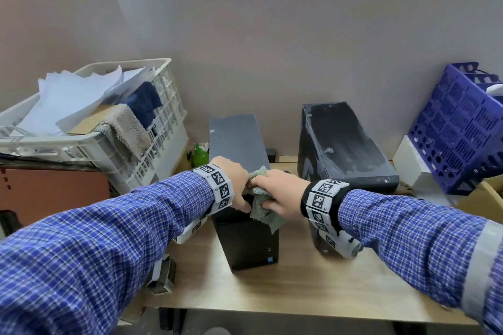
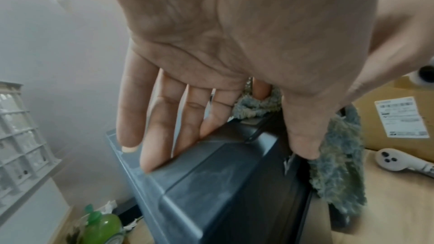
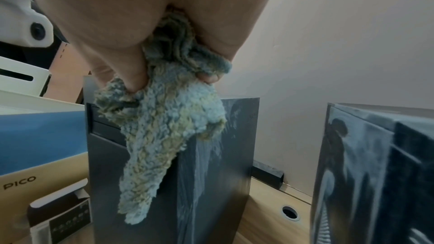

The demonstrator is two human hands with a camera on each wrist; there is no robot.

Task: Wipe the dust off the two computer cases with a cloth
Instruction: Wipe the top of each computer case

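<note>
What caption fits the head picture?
Right hand wipes the left computer case with a cloth; left hand steadies it.

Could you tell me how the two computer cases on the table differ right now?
The left case has both hands at its front top edge: the left hand rests on it, and the right hand grips the cloth there. The right case is untouched. The left case's top looks evenly grey; the right case's top shows pale streaks and smears. Both are dark upright towers on the wooden table.
</note>
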